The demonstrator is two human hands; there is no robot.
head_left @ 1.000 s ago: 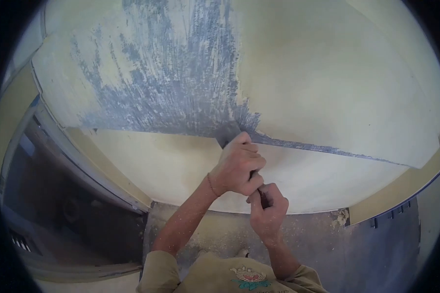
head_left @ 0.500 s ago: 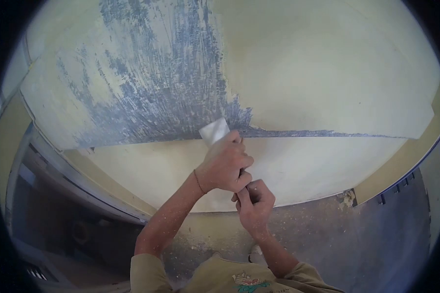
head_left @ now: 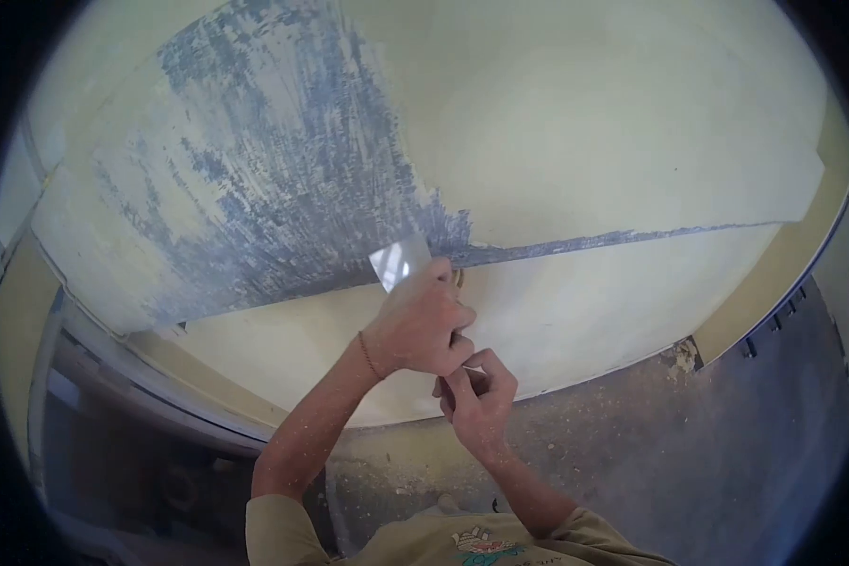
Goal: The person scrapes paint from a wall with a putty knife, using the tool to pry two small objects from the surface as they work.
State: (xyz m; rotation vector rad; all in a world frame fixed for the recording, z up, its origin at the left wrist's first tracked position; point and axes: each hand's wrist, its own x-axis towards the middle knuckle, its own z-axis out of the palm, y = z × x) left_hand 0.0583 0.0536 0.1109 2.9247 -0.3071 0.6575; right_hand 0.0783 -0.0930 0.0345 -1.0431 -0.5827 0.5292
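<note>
My left hand (head_left: 420, 325) is wrapped round the handle of a scraper (head_left: 398, 262), whose wide, shiny metal blade sticks out above the fist. The blade lies at the lower edge of a grey-blue scraped patch (head_left: 302, 179) on the cream wall (head_left: 613, 123). Just below, my right hand (head_left: 483, 406) is closed and touches the underside of the left fist. Its curled fingers appear to grip the lower end of the handle, which is mostly hidden by both hands.
A narrow grey strip (head_left: 575, 245) runs right from the patch along the wall's ridge. Below the ridge is a paler lower panel (head_left: 575, 311). Pale flakes lie on the dark floor (head_left: 594, 424). A beige side wall (head_left: 774, 302) stands at right, a dark opening (head_left: 141, 434) at lower left.
The view has tilted, so the ridge now slopes up to the right. Both hands and the scraper appear slightly further left in view, with the grip unchanged.
</note>
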